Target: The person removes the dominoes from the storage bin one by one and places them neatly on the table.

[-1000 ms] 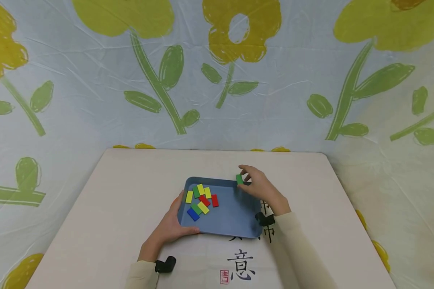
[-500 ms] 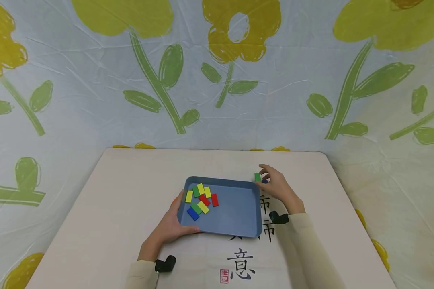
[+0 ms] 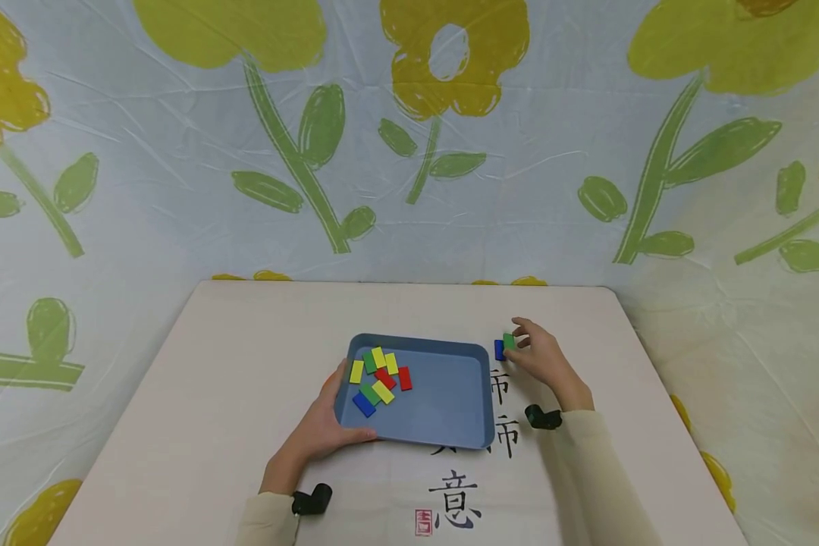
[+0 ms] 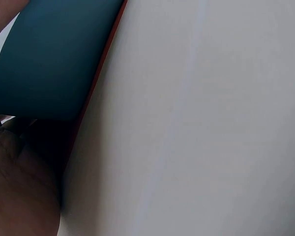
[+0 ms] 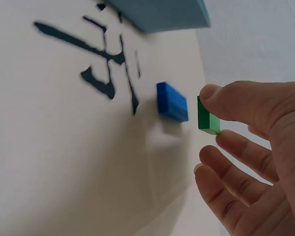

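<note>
My right hand (image 3: 543, 359) pinches a small green block (image 5: 208, 118) between thumb and fingertip, off the right side of the tray. Close to it a blue block (image 5: 172, 102) lies on the table; in the right wrist view the two look apart. With my left hand (image 3: 327, 417) I hold the blue-grey tray (image 3: 444, 409) by its left front corner, thumb along the front rim. Blocks are gathered in the tray's left part: several yellow blocks (image 3: 384, 392), two red blocks (image 3: 406, 378), two green ones and a blue one (image 3: 365, 404). The left fingertips are mostly hidden.
A white table (image 3: 246, 334) carries a sheet with black brush-written characters (image 3: 455, 500) and a red seal mark (image 3: 424, 522), partly under the tray. Flower-printed cloth (image 3: 519, 189) hangs behind and at the sides. A dark band sits on each wrist.
My right hand has carried the green block from above the tray's far right corner rightward, past its rim, to the blue block. The left hand and tray stay put.
</note>
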`<state>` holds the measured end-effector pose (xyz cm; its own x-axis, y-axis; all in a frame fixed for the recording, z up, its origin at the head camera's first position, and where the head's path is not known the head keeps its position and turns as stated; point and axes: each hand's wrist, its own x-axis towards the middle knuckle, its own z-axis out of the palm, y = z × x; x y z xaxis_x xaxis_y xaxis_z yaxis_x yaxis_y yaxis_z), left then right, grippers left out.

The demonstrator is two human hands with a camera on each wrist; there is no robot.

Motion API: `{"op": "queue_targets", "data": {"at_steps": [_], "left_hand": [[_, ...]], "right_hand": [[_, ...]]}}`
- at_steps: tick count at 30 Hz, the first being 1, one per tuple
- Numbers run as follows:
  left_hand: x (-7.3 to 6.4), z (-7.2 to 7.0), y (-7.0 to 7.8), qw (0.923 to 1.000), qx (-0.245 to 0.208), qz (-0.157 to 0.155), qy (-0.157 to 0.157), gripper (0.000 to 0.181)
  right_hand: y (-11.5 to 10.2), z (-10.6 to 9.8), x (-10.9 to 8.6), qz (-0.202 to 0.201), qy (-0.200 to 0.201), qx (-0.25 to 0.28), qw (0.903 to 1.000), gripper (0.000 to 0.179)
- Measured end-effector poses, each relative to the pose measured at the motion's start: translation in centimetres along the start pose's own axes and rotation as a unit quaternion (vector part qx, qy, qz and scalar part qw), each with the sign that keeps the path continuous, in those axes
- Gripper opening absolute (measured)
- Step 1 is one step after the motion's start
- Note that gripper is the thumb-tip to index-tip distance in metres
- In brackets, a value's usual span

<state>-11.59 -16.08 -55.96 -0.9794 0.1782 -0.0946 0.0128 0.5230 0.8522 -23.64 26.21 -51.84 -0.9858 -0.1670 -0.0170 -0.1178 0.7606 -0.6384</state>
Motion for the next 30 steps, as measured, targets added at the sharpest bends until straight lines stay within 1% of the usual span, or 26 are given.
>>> {"op": "queue_targets", "data": {"at_steps": [3,9,15,22,30], "left_hand": [[0.0,0.0,0.0,1.0000,0.000,0.000,0.001,0.134],[0.0,0.1,-0.1,1.0000,0.000,0.002,0.000,0.134],[0.1,0.1,-0.2,1.0000,0.000,0.002,0.000,0.134],[0.1,0.1,-0.2,1.0000,0.000,-0.004,-0.003,0.134],[0.1,0.1,-0.2,1.0000,0.003,-0.001,-0.001,0.134]], "right_hand": [[0.4,0.1,-0.1,0.008,-0.003,-0.003,1.0000,0.072],[1.0,0.5,-0.3,0.012,-0.004,-0.012,0.9998,0.072],[1.4,0.9,-0.2,0.028,-0.017,-0.012,0.9994,0.072],[1.6,1.1,-0.1,0.029,-0.013,-0.018,0.9993,0.070],[1.5,1.1,-0.1,0.037,-0.019,-0.017,0.9990,0.070]]}}
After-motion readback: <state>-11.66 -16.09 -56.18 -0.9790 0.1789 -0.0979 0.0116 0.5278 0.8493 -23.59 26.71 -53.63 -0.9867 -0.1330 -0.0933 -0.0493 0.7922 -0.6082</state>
